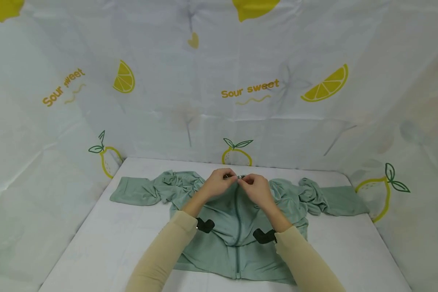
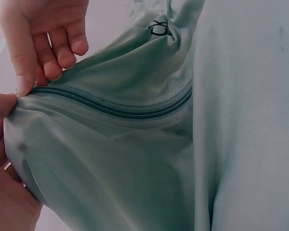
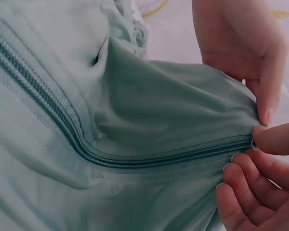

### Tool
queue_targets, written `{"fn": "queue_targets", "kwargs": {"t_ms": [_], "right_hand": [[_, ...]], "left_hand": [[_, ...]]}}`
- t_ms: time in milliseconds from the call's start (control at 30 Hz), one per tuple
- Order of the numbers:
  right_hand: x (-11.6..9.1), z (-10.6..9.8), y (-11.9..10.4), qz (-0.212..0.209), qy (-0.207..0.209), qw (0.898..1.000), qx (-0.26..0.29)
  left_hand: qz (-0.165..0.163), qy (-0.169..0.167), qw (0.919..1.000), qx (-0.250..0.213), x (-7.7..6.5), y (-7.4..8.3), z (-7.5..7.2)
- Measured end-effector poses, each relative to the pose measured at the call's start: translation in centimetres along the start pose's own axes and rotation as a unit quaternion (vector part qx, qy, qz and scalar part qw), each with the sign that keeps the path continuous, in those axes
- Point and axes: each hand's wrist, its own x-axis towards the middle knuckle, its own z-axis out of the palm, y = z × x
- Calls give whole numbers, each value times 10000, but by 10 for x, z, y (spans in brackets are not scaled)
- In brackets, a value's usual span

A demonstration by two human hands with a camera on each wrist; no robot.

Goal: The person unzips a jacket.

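Note:
A sage-green zip-up jacket (image 1: 219,227) lies front up with its sleeves spread to both sides. Its dark green zipper (image 1: 238,219) runs down the middle, the teeth joined along the visible length. At the collar end my left hand (image 1: 217,182) pinches the fabric edge beside the zipper top; in the left wrist view the left hand (image 2: 9,178) has its thumb on top of the cloth. My right hand (image 1: 256,188) pinches the zipper's top end, where a small metal zipper pull (image 3: 254,144) shows by the thumb. The cloth between is lifted.
The white table (image 1: 113,251) extends around the jacket. Behind and beside it hangs a white sheet (image 1: 160,101) printed with lemons. The left sleeve (image 1: 135,190) and right sleeve (image 1: 343,200) lie rumpled. A small dark logo (image 2: 160,29) marks the chest.

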Motion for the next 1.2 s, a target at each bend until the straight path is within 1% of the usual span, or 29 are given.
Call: {"fn": "queue_targets", "kwargs": {"t_ms": [67, 167, 300, 400, 500, 600, 700, 800, 867, 967, 1033, 1100, 1167, 1200], "right_hand": [[0, 0, -1, -53, 59, 10000, 35], [-1, 0, -2, -93, 98, 9998, 116], [-2, 1, -2, 49, 87, 9996, 259], [-4, 3, -2, 163, 34, 9990, 404], [-6, 5, -1, 192, -71, 9983, 544], [-8, 8, 5, 235, -157, 9979, 584], [-11, 11, 11, 292, -199, 9977, 580], [-12, 12, 15, 292, -178, 9974, 628], [-13, 12, 15, 301, -169, 9971, 681], [-13, 10, 14, 364, -215, 9957, 822], [-13, 9, 13, 443, -266, 9939, 971], [-13, 8, 13, 542, -302, 9914, 1153], [-13, 7, 14, 645, -320, 9889, 1296], [-13, 6, 14, 667, -329, 9879, 1364]], "left_hand": [[40, 133, 9999, 20, 0, 0, 2], [154, 417, 9990, 64, 0, -2, 5], [227, 731, 9971, 53, -1, -6, 9], [247, 863, 9960, -27, -1, -8, 10], [286, 966, 9948, -128, -2, -7, 9], [275, 1222, 9917, -305, -1, -4, 3], [190, 1441, 9887, -357, 1, -1, -2], [-70, 1434, 9895, -149, 2, -2, -3], [-267, 1342, 9905, 106, 2, -5, -2], [-500, 1349, 9882, 534, 0, -8, 2], [-507, 1452, 9852, 756, -2, -9, 5], [-509, 1498, 9836, 860, -6, -9, 8], [-414, 1459, 9848, 841, -9, -8, 12], [-395, 1370, 9869, 761, -10, -8, 13]]}}
